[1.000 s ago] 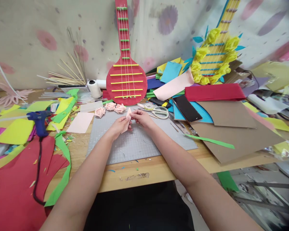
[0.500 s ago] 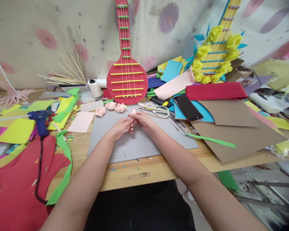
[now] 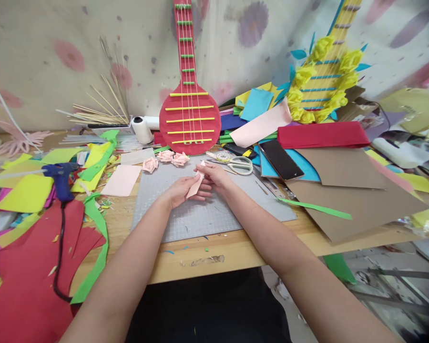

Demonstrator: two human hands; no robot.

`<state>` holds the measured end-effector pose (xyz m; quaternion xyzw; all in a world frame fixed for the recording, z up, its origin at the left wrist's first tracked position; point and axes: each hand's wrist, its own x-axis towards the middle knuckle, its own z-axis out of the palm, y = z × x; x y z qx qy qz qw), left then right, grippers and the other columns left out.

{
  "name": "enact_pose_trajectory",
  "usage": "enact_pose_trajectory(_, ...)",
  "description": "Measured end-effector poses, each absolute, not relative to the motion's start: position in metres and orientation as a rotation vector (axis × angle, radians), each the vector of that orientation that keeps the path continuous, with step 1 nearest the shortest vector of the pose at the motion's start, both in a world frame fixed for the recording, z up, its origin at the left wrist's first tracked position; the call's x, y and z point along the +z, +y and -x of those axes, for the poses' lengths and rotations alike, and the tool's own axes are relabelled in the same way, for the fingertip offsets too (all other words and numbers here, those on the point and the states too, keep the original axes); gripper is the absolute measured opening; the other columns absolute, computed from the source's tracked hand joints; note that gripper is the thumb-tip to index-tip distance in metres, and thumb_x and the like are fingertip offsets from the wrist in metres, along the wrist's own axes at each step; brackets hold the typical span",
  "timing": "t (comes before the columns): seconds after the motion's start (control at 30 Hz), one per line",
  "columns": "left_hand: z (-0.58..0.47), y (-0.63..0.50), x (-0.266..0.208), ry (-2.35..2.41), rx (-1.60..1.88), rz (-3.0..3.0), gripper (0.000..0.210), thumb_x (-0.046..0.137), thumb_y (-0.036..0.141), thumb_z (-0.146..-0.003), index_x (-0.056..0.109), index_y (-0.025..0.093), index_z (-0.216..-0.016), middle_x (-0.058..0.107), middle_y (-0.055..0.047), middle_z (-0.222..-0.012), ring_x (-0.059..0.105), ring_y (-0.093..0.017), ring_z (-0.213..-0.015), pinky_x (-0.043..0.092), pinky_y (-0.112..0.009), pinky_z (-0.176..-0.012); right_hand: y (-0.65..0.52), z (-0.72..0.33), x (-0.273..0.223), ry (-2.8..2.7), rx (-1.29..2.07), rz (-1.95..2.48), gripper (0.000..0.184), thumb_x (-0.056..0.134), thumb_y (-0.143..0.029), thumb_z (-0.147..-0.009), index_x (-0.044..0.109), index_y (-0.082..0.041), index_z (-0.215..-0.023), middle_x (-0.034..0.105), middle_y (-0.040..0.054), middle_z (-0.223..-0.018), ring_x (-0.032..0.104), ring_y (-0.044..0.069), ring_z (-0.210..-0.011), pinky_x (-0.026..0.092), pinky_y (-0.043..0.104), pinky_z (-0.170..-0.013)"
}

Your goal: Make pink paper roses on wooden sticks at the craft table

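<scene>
Both hands meet over the grey cutting mat [image 3: 178, 221] around a narrow strip of pale pink crepe paper [image 3: 195, 186]. My left hand [image 3: 181, 192] is closed on the strip, thumb on top, with the lower end sticking out over the fingers. At the strip's upper end, the thumb and fingers of my right hand [image 3: 215, 177] pinch it. Just beyond the hands lie several pink paper roses [image 3: 150, 165]. Scissors [image 3: 241, 165] with pale handles rest to the right of them.
A blue glue gun [image 3: 60, 180] with a black cord lies at the left among paper scraps. A red paper lute [image 3: 189, 116] leans on the wall behind. At the right are a phone [image 3: 281, 160], brown cardboard [image 3: 350, 200] and a yellow-flowered instrument [image 3: 320, 83].
The pink strip has turned and now shows its length between my hands. My left fingers have loosened from their tight curl and extend under the strip.
</scene>
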<state>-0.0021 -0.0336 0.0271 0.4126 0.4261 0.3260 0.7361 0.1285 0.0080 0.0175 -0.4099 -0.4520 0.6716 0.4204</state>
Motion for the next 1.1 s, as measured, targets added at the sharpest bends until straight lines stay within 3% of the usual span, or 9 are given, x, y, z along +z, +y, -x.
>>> enact_pose_trajectory(0.1,-0.004,-0.032,0.022,1.001,0.816,-0.924,0.026,0.058,0.034,-0.078,0.062,0.009,-0.081,0.067,-0.011,-0.073,0.064,-0.015,-0.062,0.052,-0.026,-0.059,0.007,-0.129,0.018,-1.167,1.665,1.050,0.036,0.071,-0.045,-0.055,0.062,-0.013,-0.068,0.042,-0.0066,-0.042,0.027,0.003,-0.038,0.017,0.020,-0.037)
enact_pose_trajectory(0.23,-0.009,-0.031,0.016,1.052,0.884,-0.913,0.021,0.056,0.029,-0.080,0.059,0.008,-0.077,0.065,-0.007,-0.061,0.062,-0.012,-0.052,0.051,-0.025,-0.055,0.011,-0.129,0.012,-1.189,1.603,1.063,0.039,0.068,-0.049,-0.058,0.065,-0.013,-0.073,0.032,-0.0093,-0.038,0.020,0.003,-0.038,0.013,0.021,-0.038)
enact_pose_trajectory(0.43,-0.006,-0.031,0.019,1.055,0.794,-0.874,0.018,0.054,0.024,-0.081,0.060,0.007,-0.077,0.067,-0.011,-0.068,0.064,-0.015,-0.057,0.052,-0.026,-0.056,0.016,-0.131,0.009,-1.105,1.551,1.060,0.028,0.066,-0.041,-0.062,0.064,-0.014,-0.068,0.041,-0.0054,-0.044,0.020,0.004,-0.040,0.012,0.023,-0.041)
enact_pose_trajectory(0.57,-0.005,-0.032,0.022,1.069,0.792,-0.876,0.018,0.053,0.022,-0.081,0.061,0.007,-0.077,0.067,-0.011,-0.068,0.065,-0.016,-0.059,0.053,-0.026,-0.057,0.017,-0.130,0.011,-1.106,1.586,1.069,0.028,0.063,-0.043,-0.063,0.064,-0.015,-0.068,0.034,-0.0065,-0.041,0.019,0.005,-0.039,0.010,0.023,-0.041)
enact_pose_trajectory(0.7,-0.006,-0.033,0.024,1.067,0.774,-0.885,0.018,0.051,0.021,-0.082,0.061,0.007,-0.077,0.068,-0.011,-0.068,0.065,-0.016,-0.060,0.053,-0.026,-0.057,0.017,-0.128,0.011,-1.091,1.508,1.117,0.027,0.064,-0.043,-0.062,0.062,-0.016,-0.062,0.040,-0.0046,-0.044,0.023,0.005,-0.040,0.014,0.022,-0.040)
enact_pose_trajectory(0.87,-0.008,-0.031,0.022,1.075,0.804,-0.855,0.018,0.050,0.020,-0.083,0.061,0.007,-0.077,0.068,-0.011,-0.067,0.065,-0.015,-0.058,0.053,-0.026,-0.057,0.014,-0.130,0.011,-1.184,1.563,1.121,0.042,0.060,-0.057,-0.064,0.062,-0.015,-0.070,0.031,-0.0076,-0.040,0.020,0.004,-0.037,0.014,0.022,-0.038)
enact_pose_trajectory(1.1,-0.007,-0.032,0.022,1.073,0.866,-0.887,0.019,0.059,0.027,-0.077,0.062,0.008,-0.079,0.069,-0.013,-0.075,0.067,-0.017,-0.064,0.054,-0.027,-0.061,0.011,-0.130,0.009,-1.294,1.459,1.106,0.041,0.070,-0.051,-0.052,0.050,-0.015,-0.054,0.046,-0.0052,-0.049,0.033,0.003,-0.042,0.022,0.021,-0.042)
